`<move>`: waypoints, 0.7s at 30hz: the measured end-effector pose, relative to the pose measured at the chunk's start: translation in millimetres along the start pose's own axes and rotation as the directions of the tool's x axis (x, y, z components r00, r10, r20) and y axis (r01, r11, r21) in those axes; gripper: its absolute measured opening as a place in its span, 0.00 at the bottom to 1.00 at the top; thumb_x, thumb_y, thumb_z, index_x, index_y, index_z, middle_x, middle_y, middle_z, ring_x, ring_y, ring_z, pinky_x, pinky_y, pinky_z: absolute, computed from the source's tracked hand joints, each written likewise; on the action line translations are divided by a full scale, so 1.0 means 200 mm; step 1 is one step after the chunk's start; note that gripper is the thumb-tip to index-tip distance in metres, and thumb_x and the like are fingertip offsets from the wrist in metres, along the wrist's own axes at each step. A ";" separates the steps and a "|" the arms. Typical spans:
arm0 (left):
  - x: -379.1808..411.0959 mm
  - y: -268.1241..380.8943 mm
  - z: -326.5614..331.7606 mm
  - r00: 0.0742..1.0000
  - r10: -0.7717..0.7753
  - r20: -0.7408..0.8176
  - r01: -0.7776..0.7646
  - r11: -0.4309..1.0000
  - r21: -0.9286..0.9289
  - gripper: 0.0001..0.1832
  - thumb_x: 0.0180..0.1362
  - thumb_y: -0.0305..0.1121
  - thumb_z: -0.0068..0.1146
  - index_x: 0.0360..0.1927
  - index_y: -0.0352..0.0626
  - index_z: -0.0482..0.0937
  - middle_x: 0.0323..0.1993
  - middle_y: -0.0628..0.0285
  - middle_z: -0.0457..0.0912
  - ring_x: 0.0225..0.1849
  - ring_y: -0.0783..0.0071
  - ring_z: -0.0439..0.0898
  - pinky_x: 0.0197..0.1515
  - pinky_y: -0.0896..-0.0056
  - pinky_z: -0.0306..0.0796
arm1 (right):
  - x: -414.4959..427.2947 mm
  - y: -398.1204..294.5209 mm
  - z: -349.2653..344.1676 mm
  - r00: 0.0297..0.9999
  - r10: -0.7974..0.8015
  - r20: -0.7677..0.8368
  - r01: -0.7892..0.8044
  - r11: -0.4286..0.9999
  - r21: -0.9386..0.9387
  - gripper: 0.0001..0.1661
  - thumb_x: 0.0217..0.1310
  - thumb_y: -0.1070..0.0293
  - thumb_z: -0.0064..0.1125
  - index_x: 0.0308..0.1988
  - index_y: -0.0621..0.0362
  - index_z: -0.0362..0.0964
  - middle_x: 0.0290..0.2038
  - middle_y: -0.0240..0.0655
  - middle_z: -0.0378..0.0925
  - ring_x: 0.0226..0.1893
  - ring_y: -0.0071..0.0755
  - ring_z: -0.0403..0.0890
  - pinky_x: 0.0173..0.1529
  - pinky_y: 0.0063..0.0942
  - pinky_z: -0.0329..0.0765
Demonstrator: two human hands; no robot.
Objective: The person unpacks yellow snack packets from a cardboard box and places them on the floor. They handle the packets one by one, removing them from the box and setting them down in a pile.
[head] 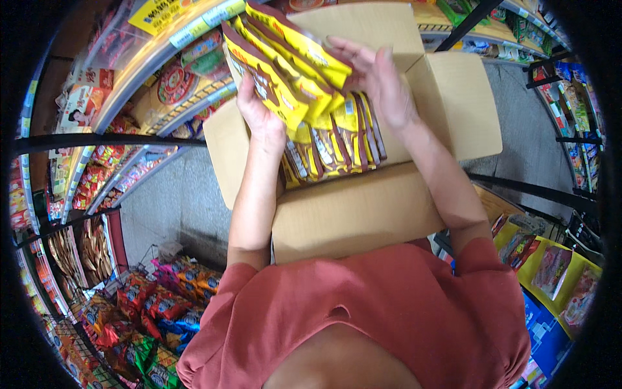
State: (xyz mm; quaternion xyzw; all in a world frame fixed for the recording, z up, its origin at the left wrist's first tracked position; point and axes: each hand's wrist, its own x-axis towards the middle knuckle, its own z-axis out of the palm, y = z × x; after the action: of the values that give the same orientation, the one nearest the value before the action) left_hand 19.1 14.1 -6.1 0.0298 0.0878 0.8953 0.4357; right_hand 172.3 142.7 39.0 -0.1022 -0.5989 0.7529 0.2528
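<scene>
My left hand (262, 109) grips a fanned stack of yellow and brown snack packets (286, 68), with the thumb lying across the nearest one. Beside the stack's right edge is my right hand (388, 92), slightly blurred, its fingers spread and holding nothing. Whether its fingertips touch the packets I cannot tell. Under both hands stands a cardboard box (354, 209) with its flaps folded out. Several more yellow and brown packets (335, 146) stand on edge in a row inside it, partly hidden by the held stack.
Store shelves (194, 92) with packaged snacks curve along the left, bearing price tags. A wire rack of colourful snack bags (160, 301) is at lower left. More shelves (573, 107) are at the right. Hanging packets (549, 272) are at lower right. Grey floor (155, 194) shows between.
</scene>
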 end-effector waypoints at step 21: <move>-0.01 0.02 0.03 0.994 0.083 0.072 -0.083 0.997 0.001 0.24 0.49 0.35 0.63 0.50 0.39 0.73 0.49 0.57 0.77 0.51 0.63 0.74 0.58 0.60 0.65 | -0.01 0.53 0.27 0.700 0.714 -0.019 -0.533 0.504 -0.680 0.25 0.53 0.49 0.58 0.22 0.63 0.72 0.15 0.38 0.74 0.15 0.31 0.75 0.26 0.29 0.73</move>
State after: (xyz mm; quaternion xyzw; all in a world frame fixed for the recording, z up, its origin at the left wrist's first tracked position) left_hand 18.3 11.0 0.8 0.0663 0.0725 0.9108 0.4010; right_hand 122.0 80.1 -47.5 -0.2913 -0.7658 0.5469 -0.1719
